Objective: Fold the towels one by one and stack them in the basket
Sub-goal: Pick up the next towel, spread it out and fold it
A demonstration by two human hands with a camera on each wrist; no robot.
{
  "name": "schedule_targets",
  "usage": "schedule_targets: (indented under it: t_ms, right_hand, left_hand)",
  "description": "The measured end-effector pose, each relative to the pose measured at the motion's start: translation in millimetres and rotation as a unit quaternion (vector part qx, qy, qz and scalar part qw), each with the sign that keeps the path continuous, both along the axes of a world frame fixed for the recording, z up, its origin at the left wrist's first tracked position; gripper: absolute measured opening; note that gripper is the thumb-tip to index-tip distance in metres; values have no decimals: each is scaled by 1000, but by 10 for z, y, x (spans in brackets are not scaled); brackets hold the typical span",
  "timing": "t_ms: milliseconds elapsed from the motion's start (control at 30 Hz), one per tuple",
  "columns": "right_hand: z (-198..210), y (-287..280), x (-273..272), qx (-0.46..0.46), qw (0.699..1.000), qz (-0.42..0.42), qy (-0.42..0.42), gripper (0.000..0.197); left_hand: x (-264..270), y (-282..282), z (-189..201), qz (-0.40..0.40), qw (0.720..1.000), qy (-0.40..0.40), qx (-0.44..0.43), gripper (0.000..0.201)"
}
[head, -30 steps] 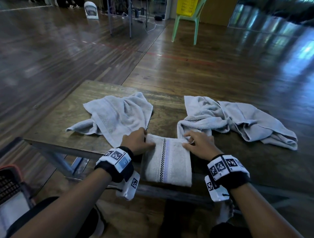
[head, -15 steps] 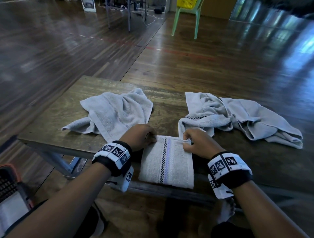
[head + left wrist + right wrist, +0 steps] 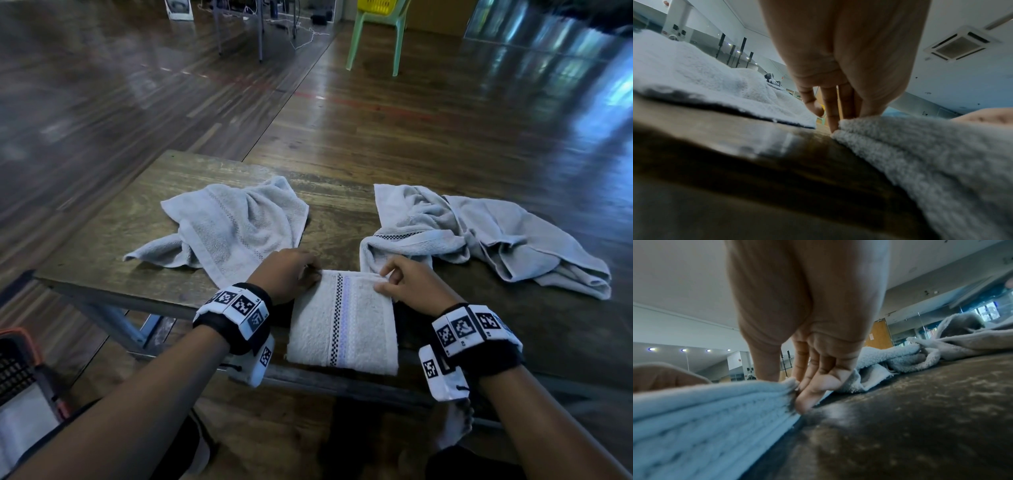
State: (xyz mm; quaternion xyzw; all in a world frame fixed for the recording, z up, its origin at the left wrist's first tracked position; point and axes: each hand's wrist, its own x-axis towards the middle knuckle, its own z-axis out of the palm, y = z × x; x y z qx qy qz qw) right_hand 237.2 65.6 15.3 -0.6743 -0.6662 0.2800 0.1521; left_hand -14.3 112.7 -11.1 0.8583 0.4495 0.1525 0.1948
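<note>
A folded pale towel [image 3: 342, 322] with a checked stripe lies at the near edge of the wooden table [image 3: 144, 226]. My left hand [image 3: 291, 274] pinches its far left corner, fingers behind the cloth and thumb on top [image 3: 840, 125]. My right hand [image 3: 407, 284] pinches the far right corner the same way [image 3: 795, 386]. An unfolded towel [image 3: 236, 226] lies crumpled at the left of the table. At the right lies a heap of loose towels [image 3: 479, 236]. A dark basket [image 3: 17, 363] with an orange rim stands on the floor at the lower left, mostly cut off.
The table's near edge runs under the folded towel, part of which overhangs it. Bare table top lies between the two loose piles. A green chair [image 3: 373, 34] with a yellow crate stands far back on the wooden floor. My foot [image 3: 455, 425] shows under the table.
Both hands went from lying flatter on the folded towel's far edge to pinching its two far corners. The towel has barely shifted.
</note>
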Motion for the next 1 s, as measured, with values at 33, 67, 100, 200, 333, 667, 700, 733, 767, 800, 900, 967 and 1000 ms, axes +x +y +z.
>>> schedule_targets:
  t_ms: [33,67,100,200,333,667,700,733,767,800,900,967,1000]
  right_hand:
    - [7,-11,1,-4,1000,3,8,25]
    - [12,-22,-2,-5,1000,3,16,25]
    - [18,-32,-11,-3,1000,3,19,25]
    - [32,-38,-29,12,1000,4,10,22]
    - [76,-30,-48,58,997,45,-19,15]
    - [-10,-22,-37,80,996,35,3,8]
    - [-18,-14,-38,78,997,25,8,9]
    - [-25,-5,-41,72,997,17,11,9]
    - [-34,6,-43,65,998,11,12,10]
    - [-41,18,-45,58,998,6,11,12]
    - [-50,41,-44,44,999,-16,10,17]
    - [-45,48,-39,50,998,-30,10,17]
    - [-37,51,-42,52,998,-31,6,15]
  left_hand:
    - [7,3,-12,3,1000,3,0,17]
    - [14,6,-22,8,1000,2,-2,16]
    - [22,9,-31,15,1000,-2,-5,15]
    - [50,9,-32,33,999,-11,-10,12]
    - [63,10,-42,38,999,-17,-7,9]
    - [75,34,-35,42,999,-24,-11,11]
    - [77,37,-31,41,999,-24,-9,12]
    - [78,37,-26,40,999,-22,-7,13]
    - [78,40,-26,39,999,-20,-7,13]
    - [76,43,-30,38,999,-19,-7,13]
    - [61,55,-50,36,999,-10,-11,14]
    - [54,62,-55,36,999,-7,-10,14]
    - [54,62,-54,35,999,-7,-8,14]
